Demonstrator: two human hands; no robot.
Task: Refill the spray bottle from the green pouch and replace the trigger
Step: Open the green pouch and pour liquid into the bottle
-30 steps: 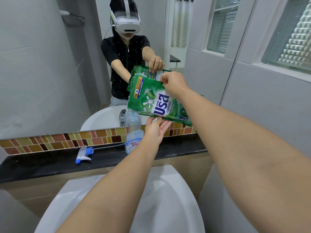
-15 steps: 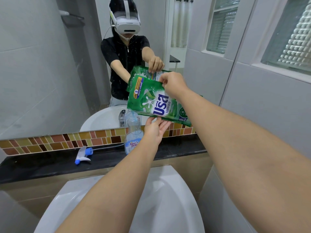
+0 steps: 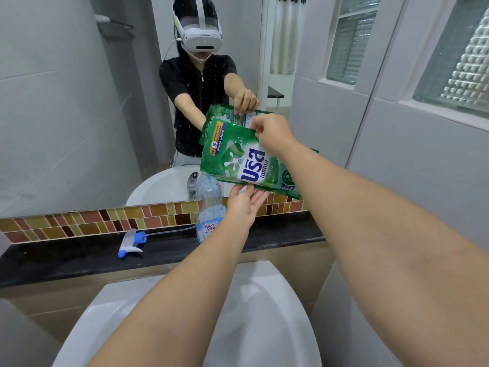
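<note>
- The white basin [image 3: 254,327] is nearest to you, at 6 o'clock.
- On the black ledge [image 3: 66,260], the trigger [image 3: 131,243] lies on its side at 9 o'clock from the spray bottle [image 3: 210,207], apart from it.
- Your left hand [image 3: 244,205] is open, fingers under the lower edge of the green pouch [image 3: 243,160].
- Your right hand [image 3: 272,133] pinches the pouch's top edge; the pouch is tilted, its low corner over the bottle's open neck.
- The mirror [image 3: 79,115] is behind.
</note>
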